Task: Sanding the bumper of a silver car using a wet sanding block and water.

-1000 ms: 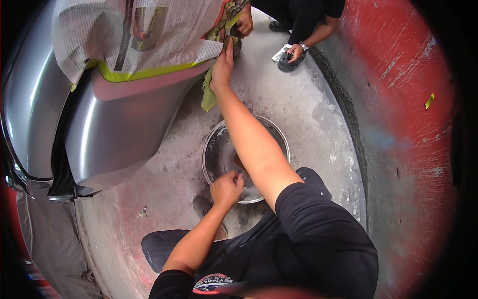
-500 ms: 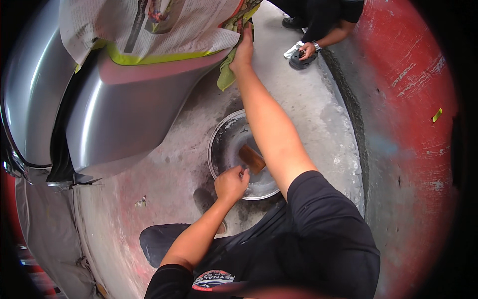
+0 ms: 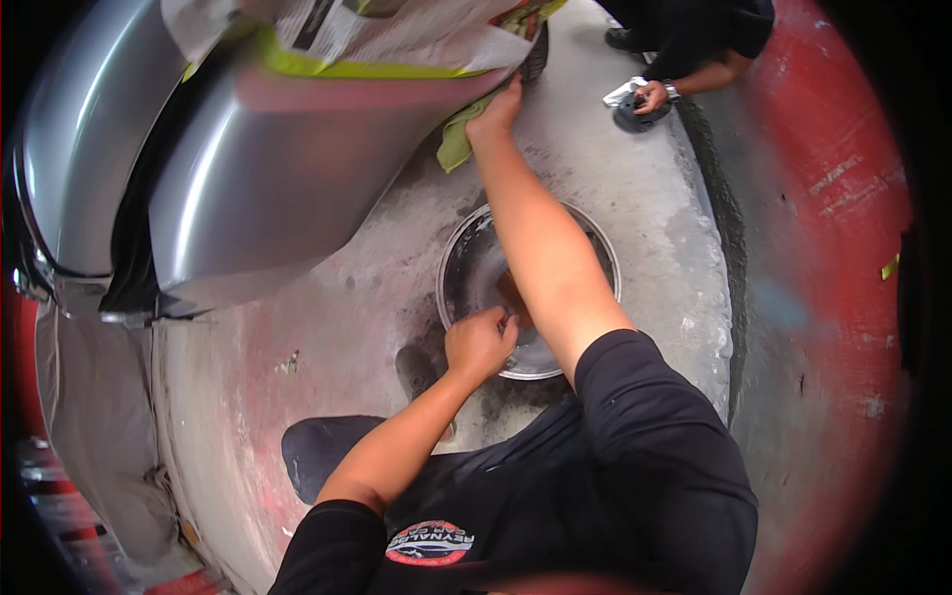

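Observation:
My right hand point(image 3: 499, 107) reaches far forward, holding a yellow-green cloth point(image 3: 454, 142) against the edge of a grey car body panel point(image 3: 288, 178). Its fingertips are partly hidden behind the panel edge. My left hand point(image 3: 480, 344) is closed above the near left rim of a round basin point(image 3: 615, 260); whatever its fingers hold, if anything, is hidden. In the basin lies a brown block point(image 3: 510, 297), partly covered by my right forearm. Newspaper point(image 3: 397, 40) edged with yellow-green tape covers the panel's upper part.
A person in dark clothes crouches at the far right, with a hand point(image 3: 651, 97) near a black shoe point(image 3: 640, 119). A red scuffed wall point(image 3: 843, 198) curves along the right, beyond a raised concrete edge point(image 3: 714, 248). A grey cover point(image 3: 94, 397) hangs at the left.
My right hand has shifted slightly along the panel edge with the cloth. My left hand stays closed by the basin. The view has moved, so the panel and basin sit differently.

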`<state>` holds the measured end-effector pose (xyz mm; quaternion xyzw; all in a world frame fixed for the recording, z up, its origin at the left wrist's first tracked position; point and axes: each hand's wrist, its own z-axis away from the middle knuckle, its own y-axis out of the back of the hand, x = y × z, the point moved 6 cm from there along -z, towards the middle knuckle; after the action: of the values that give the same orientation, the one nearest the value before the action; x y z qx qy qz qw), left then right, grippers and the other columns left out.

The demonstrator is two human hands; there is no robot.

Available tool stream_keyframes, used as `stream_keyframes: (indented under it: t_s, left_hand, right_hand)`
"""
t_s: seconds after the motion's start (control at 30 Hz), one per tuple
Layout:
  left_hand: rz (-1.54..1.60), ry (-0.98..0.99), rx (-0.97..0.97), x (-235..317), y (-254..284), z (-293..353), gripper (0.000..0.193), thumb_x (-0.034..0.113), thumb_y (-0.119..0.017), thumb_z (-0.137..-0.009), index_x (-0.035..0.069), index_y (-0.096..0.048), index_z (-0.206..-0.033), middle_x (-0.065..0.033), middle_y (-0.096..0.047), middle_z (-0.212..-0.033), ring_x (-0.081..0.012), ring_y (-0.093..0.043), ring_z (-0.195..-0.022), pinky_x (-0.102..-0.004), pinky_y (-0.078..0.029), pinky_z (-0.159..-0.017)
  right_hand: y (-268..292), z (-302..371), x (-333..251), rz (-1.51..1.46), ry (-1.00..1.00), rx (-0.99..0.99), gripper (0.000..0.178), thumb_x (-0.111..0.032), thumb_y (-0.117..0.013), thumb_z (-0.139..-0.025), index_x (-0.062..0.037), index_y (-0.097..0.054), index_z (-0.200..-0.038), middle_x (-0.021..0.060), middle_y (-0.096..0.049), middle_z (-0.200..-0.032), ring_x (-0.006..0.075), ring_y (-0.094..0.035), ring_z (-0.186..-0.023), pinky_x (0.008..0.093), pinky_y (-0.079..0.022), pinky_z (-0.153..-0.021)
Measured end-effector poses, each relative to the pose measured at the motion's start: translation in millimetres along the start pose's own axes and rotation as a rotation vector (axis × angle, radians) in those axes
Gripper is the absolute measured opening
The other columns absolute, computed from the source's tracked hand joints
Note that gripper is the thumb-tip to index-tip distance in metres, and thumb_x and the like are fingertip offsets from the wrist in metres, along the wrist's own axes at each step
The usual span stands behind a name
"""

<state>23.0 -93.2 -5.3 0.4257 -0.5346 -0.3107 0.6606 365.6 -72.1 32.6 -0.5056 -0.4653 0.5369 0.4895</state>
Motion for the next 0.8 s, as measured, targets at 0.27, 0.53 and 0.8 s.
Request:
stream_keyframes:
  t_s: [0.27,0.53,0.8]
  left_hand:
    - [0.004,0.038,-0.056,8,7,-1,0.021,0.031,-0.063,-0.078,0.011,-0.07,-0.081,-0.0157,-0.068,-0.077,-0.0359,-0.066,-0.071,-0.0459,-0.052,-0.066]
    - [0.074,0.062,-0.061,-24,-31,4,0.028,0.028,-0.067,-0.078,0.001,-0.069,-0.083,-0.0195,-0.068,-0.08,-0.0382,-0.066,-0.076,-0.0448,-0.053,-0.07]
    - [0.169,0.015,0.024,3,-12,0,0.025,0.031,-0.065,-0.083,0.008,-0.066,-0.075,-0.013,-0.062,-0.063,-0.0313,-0.063,-0.06,-0.0429,-0.049,-0.058]
  right_hand:
    - [4,38,43,-0.015,-0.136,0.066,0.054,-0.047,-0.029,-0.1,-0.01,-0.043,-0.138,0.0074,-0.047,-0.14,0.0263,-0.045,-0.127,0.0401,-0.035,-0.106]
    - [13,129,86,0.014,-0.281,0.104,0.05,-0.044,-0.029,-0.101,-0.011,-0.046,-0.134,0.0061,-0.051,-0.134,0.0261,-0.05,-0.122,0.0405,-0.038,-0.104]
    - [-45,259,97,-0.023,-0.279,0.387,0.062,-0.047,-0.033,-0.101,-0.0033,-0.033,-0.144,0.0111,-0.036,-0.149,0.0244,-0.037,-0.134,0.0355,-0.027,-0.111]
